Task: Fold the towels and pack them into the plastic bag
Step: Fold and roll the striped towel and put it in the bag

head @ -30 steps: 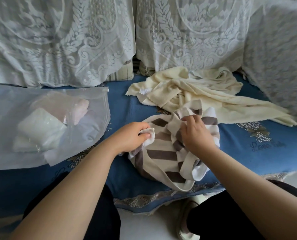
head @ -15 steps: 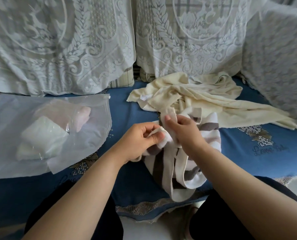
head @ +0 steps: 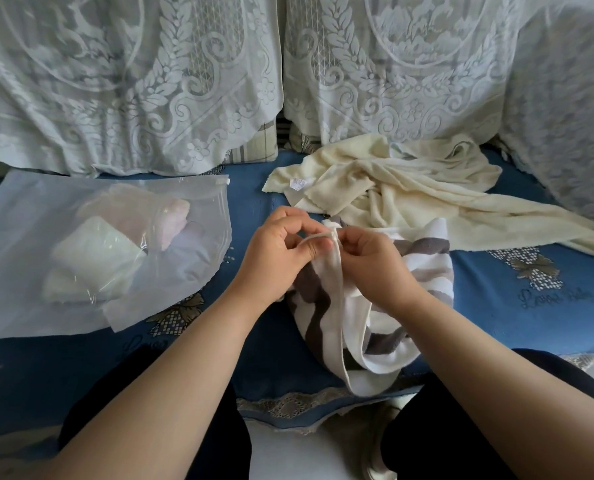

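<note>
Striped towel (head: 423,271) sits bunched at the middle of the blue sofa cover (head: 517,306), its lower end hanging over the front edge. We see both hands on its top edge: left hand (head: 278,251) pinches the white hem between thumb and curled fingers, right hand (head: 375,261) pinches the same hem just beside it, fingertips of the two nearly touching. So both grips are clamped on the striped towel, hem lifted off the cover. Cream towel (head: 410,195) lies crumpled just behind the striped one, spreading to the right, a small white label showing near its left corner. Plastic bag (head: 29,237) lies flat on the cover to the left, well apart from the hands, with folded towels (head: 115,251) visible through it, pale green and pinkish ones. White lace covers (head: 133,81) drape the sofa back. Dark trousers show at the bottom of the view.
</note>
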`<state>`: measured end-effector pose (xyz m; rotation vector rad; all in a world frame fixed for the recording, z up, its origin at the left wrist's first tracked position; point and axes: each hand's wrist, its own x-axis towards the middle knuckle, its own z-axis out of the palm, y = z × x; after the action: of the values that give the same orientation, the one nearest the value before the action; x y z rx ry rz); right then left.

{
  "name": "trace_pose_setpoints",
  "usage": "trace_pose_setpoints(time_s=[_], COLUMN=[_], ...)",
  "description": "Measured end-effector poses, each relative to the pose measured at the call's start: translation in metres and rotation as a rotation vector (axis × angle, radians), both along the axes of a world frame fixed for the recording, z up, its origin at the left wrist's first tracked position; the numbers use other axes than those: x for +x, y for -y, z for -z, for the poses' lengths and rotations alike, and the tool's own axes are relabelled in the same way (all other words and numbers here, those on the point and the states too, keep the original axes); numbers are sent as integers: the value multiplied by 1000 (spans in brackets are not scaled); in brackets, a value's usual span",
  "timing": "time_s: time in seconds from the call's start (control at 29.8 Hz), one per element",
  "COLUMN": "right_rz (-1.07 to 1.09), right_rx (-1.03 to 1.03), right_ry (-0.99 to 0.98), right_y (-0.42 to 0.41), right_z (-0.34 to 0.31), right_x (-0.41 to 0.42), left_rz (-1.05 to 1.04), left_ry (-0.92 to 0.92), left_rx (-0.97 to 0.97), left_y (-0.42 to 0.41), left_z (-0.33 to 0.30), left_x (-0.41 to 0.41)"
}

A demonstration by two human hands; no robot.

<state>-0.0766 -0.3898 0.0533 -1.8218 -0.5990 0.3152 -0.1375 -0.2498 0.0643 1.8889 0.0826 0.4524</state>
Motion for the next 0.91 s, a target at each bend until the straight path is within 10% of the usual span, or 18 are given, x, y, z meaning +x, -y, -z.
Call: trace_pose_setpoints(time_s=[0.67,0.91], right_rz=[-15,169], right_rx=[-120,-589], right_ry=[142,248], right_y=[10,43], right_z=[-5,5], right_x=[-5,10], left_rz=[-33,-363], left_ry=[-17,207], left_rx=[-26,-38], left_y=[-1,-18], left_z=[4,-20], left_x=[2,4])
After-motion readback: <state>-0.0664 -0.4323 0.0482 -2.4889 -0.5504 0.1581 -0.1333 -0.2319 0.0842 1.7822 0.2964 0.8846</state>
